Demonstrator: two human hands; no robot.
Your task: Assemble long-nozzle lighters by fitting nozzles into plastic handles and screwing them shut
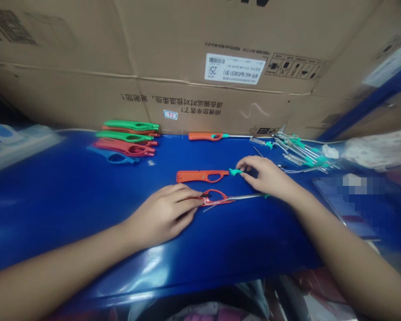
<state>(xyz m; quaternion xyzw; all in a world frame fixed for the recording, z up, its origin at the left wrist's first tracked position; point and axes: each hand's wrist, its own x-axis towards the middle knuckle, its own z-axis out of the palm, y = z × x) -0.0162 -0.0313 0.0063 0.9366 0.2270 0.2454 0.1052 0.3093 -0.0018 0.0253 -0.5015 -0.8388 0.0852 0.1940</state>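
Observation:
My left hand (165, 213) lies on the blue table (70, 196), its fingers pressed on the rear of a red lighter shell half (217, 197) that has a metal tube running right. My right hand (265, 176) rests over the tube's far end and pinches a small teal part (234, 171) at the tip of an orange lighter shell half (202, 176) lying just behind.
A stack of green, red and blue lighter shells (127, 140) sits at the back left. An assembled orange lighter (210, 136) lies by the cardboard boxes (200, 67). A pile of metal tubes with teal tips (297, 151) lies at the right.

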